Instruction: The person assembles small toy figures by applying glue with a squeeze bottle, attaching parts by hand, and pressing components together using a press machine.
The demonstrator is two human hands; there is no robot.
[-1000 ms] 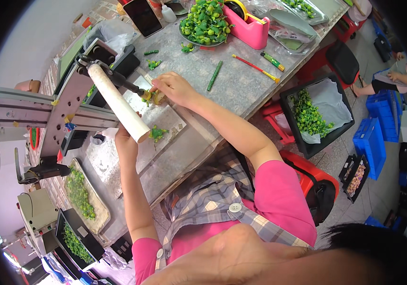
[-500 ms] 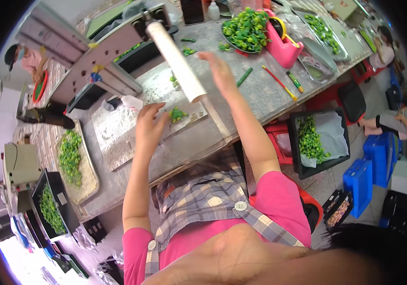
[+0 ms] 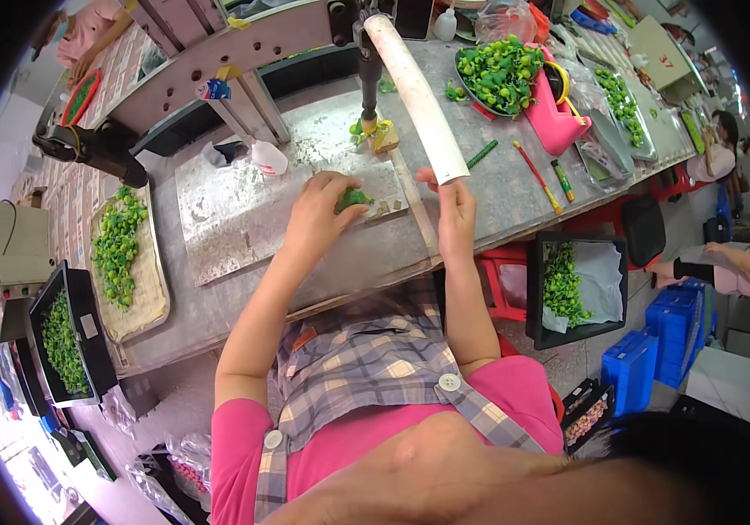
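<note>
A long lever handle in a white sleeve (image 3: 419,96) slants down from a press. My right hand (image 3: 456,214) is closed at its lower end, fingers curled. Over the metal plate (image 3: 244,197), my left hand (image 3: 321,208) curls its thumb and fingers round a small green leafy piece (image 3: 354,199); its fingertips are partly hidden. Beyond it, the press's dark vertical rod (image 3: 369,83) comes down onto a small block (image 3: 385,138), with green and yellow pieces beside it. A white squeeze bottle (image 3: 268,158) lies on the plate's far side.
A heaped bowl of green pieces (image 3: 499,77) stands by a pink tape dispenser (image 3: 552,122). Pens (image 3: 537,175) lie to the right. A lined tray (image 3: 154,306) and black crate (image 3: 99,350) are at left; another black crate (image 3: 616,302) at right. Other people sit nearby.
The lever handle has swung rightward in view, and my right hand has gone from open beside it to its lower end. My left hand has closed round the green piece. The view has shifted.
</note>
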